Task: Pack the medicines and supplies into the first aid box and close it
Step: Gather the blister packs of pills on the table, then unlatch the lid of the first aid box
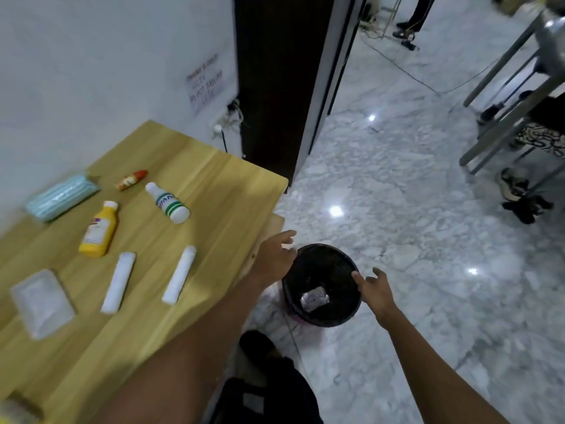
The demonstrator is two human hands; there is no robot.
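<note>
Head view. Both my arms reach forward past the right edge of the light wooden tabletop (214,185), out over the white marble floor (412,209). My left hand (275,258) hangs just beside the rim of the round black plastic bin (321,313) standing on the floor; its fingers are spread and hold nothing. My right hand (374,289) is over the bin's right rim, fingers loosely apart, also empty. A small silvery foil packet (315,298) lies at the bottom of the bin.

The supplies lie on the tabletop, well apart from both hands:
- flat pale-blue pack of face masks (61,197), near the wall;
- small red-capped orange tube (131,179);
- white plastic bottle with green bands (167,202), on its side;
- yellow plastic bottle with white cap (99,229), on its side;
- two white rolled bandages (118,282) (179,274), lying side by side but not touching;
- clear flat pouch, possibly gauze (42,302); motion blur prevents certainty.

The first aid box is not in this view.
</note>
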